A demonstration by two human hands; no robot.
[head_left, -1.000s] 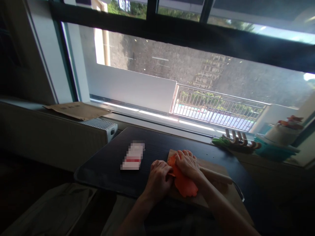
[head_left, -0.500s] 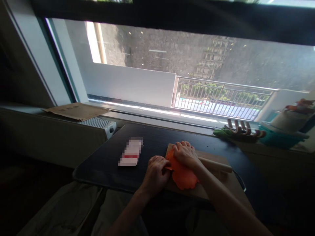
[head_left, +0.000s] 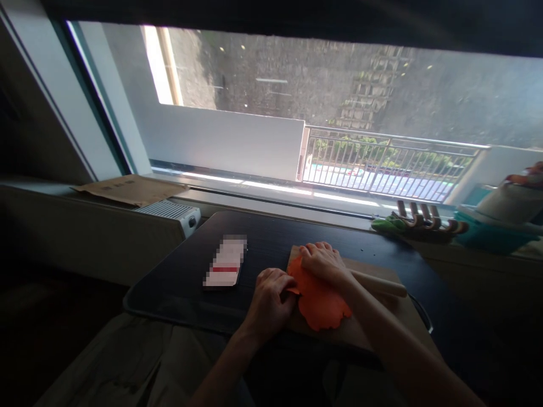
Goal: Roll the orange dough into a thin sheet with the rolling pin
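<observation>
I pinch the left edge of the orange sheet (head_left: 324,310) on the board (head_left: 409,314) with my left hand (head_left: 270,291), my right hand (head_left: 324,263) spread over its far part; it looks light, soft and tearable, best held broadly.

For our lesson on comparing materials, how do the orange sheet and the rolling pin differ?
Colour: the orange sheet is vivid, while the rolling pin is pale tan.
Shape: the orange sheet is flat with a ragged edge; the rolling pin is long and straight.
Handling: the left hand pinches the orange sheet and the right hand rests on it; neither grips the rolling pin.
Shared: both lie on the board.
</observation>
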